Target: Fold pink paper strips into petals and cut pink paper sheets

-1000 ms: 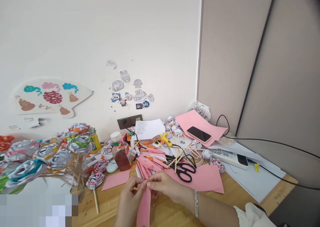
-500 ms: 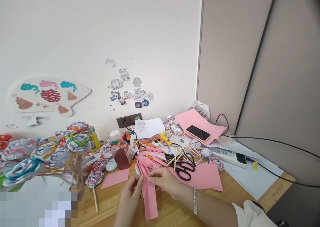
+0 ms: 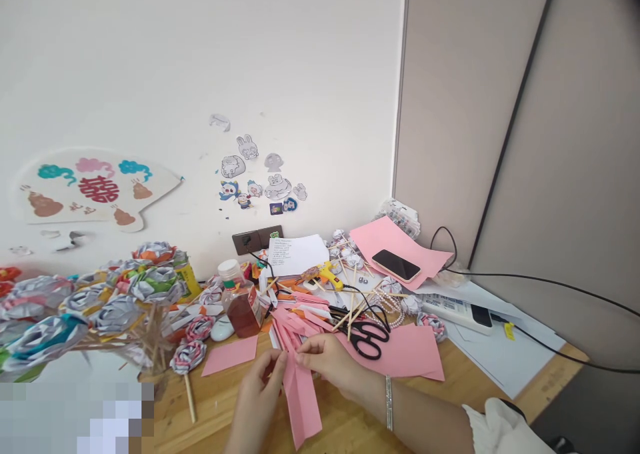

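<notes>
A long pink paper strip [image 3: 303, 401] hangs down from my two hands over the wooden desk [image 3: 345, 427]. My left hand [image 3: 257, 391] pinches its top left edge with thumb and fingers closed. My right hand [image 3: 327, 361], wearing a thin bracelet at the wrist, pinches the top right edge. Just behind my hands lies a fanned pile of more pink strips [image 3: 295, 317], and black scissors [image 3: 370, 339] rest on a pink sheet [image 3: 415, 354] to the right.
A bunch of paper roses on sticks [image 3: 100, 304] fills the left. A bottle of brown liquid [image 3: 243, 304], a yellow glue gun [image 3: 330, 275], wooden skewers, a phone [image 3: 397, 265] on pink paper, a remote-like device [image 3: 460, 313] and black cables crowd the back and right.
The pink strip has unfolded and now hangs wider and lower between my hands. My hands stay in nearly the same place.
</notes>
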`<state>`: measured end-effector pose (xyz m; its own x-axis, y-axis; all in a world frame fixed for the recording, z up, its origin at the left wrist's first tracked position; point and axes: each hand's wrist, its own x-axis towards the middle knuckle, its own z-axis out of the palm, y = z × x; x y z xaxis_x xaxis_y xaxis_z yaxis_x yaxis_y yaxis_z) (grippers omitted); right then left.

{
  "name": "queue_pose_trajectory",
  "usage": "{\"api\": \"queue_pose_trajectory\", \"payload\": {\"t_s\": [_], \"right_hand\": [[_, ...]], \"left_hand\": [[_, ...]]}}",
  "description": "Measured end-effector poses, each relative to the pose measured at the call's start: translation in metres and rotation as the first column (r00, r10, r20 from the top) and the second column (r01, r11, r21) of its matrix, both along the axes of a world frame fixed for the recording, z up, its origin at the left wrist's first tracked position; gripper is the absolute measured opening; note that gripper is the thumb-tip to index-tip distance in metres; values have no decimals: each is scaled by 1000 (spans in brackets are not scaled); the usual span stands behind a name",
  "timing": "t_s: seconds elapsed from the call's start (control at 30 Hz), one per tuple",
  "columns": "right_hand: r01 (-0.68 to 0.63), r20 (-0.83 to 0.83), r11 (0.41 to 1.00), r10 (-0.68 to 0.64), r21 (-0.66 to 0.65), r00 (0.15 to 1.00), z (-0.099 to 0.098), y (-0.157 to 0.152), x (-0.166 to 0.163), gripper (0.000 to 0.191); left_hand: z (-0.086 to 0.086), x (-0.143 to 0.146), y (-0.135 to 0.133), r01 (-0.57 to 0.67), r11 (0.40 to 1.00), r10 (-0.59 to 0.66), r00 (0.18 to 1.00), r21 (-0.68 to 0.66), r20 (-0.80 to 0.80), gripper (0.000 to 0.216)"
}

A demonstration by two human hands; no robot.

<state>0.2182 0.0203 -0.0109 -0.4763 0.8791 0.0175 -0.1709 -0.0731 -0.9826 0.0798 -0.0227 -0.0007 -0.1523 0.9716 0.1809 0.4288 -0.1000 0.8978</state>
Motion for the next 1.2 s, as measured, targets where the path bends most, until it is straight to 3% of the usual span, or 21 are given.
{"api": "queue_pose_trajectory", "payload": {"t_s": [0.43, 0.7, 0.9, 1.07, 1.2], "right_hand": [[28, -7, 999, -28, -33, 1000, -11, 3, -3, 28], [27, 48, 987, -35, 161, 998, -24, 3, -6, 20], [23, 104, 981, -43, 191, 994, -30, 5, -7, 22], [-19, 194, 966, -32, 256, 981, -27, 8, -4, 19], [7, 275, 947, -101, 322, 956, -23, 8, -2, 17]], "left_hand": [[-2, -1, 1, 4, 1000, -4, 999, -15, -35, 28], [-6, -2, 3, 70, 998, -70, 987, -7, -146, 26], [-9, -3, 4, 13, 999, 2, 960, 53, -280, 26], [-11, -5, 5, -41, 995, 63, 957, 86, -283, 26], [-9, -8, 8, -58, 994, 82, 953, 90, -291, 28]]}}
